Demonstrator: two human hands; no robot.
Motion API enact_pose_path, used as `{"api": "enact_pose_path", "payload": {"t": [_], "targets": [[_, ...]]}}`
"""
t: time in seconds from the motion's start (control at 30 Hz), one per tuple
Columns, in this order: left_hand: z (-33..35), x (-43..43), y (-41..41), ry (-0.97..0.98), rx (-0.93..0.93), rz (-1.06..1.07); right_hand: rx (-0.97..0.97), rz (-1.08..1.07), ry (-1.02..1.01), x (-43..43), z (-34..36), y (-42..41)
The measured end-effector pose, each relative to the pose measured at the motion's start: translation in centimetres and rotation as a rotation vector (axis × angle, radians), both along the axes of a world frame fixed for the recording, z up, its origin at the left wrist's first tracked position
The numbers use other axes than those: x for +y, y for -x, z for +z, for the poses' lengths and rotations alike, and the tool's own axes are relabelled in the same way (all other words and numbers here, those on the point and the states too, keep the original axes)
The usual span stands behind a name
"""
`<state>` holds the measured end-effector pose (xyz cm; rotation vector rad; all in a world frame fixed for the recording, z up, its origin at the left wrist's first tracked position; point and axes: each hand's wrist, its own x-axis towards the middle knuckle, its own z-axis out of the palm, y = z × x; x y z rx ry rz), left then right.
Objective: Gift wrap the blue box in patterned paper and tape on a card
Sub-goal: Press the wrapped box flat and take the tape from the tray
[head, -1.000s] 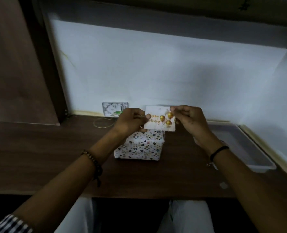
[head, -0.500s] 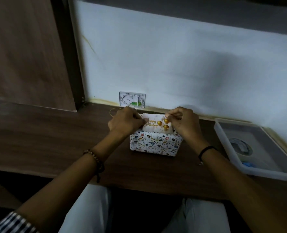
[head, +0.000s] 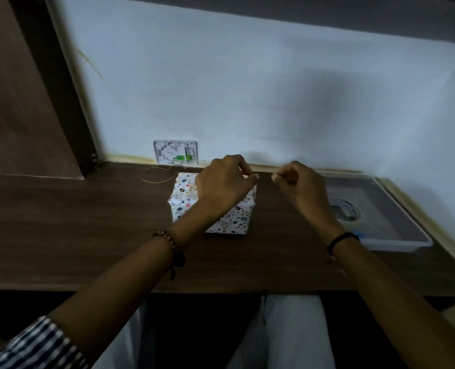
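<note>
My wrapped box (head: 229, 222), flat on the table (head: 87, 235).
It lies near the back edge, about midway along, in white paper dotted with small coloured shapes; my left hand (head: 225, 182) covers most of its top.

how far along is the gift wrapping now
Done: the box shows patterned paper on every visible side. In hand: the left hand is over its top, hiding any card; the right hand pinches beside it, what is unclear. Left: card taping unconfirmed; the tape roll lies in the tray.

Plastic tray (head: 396, 245), wall plate (head: 175, 152), wooden desk (head: 74, 222)
</note>
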<state>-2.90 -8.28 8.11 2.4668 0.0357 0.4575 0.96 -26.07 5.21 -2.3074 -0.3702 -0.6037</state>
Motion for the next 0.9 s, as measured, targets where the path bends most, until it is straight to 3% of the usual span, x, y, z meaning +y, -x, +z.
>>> {"api": "enact_pose_path", "payload": {"t": [0.13,0.23,0.53,0.7,0.8,0.9], "targets": [[-0.4,-4.2,-0.9,0.038,0.023,-0.133,0.095,-0.121,0.062,-6.4,-0.8,-0.1],[-1.2,-6.4,-1.4,0.043,0.056,-0.216,0.291,-0.201,0.156,-11.0,-1.7,-0.6],[-3.0,-7.6,-1.5,0.048,0.084,-0.325,0.652,-0.208,0.313,-15.8,-3.9,-1.9],[-3.1,-7.2,-1.4,0.080,0.082,-0.375,0.497,-0.265,0.334,-15.5,-4.2,-2.0],[-2.5,-7.0,-1.2,0.127,0.065,-0.417,0.347,-0.294,0.161,-15.2,-3.1,-1.7],[-1.6,-7.0,-0.8,0.199,0.046,-0.457,0.349,-0.201,-0.085,-14.8,-0.8,-1.3]]}}
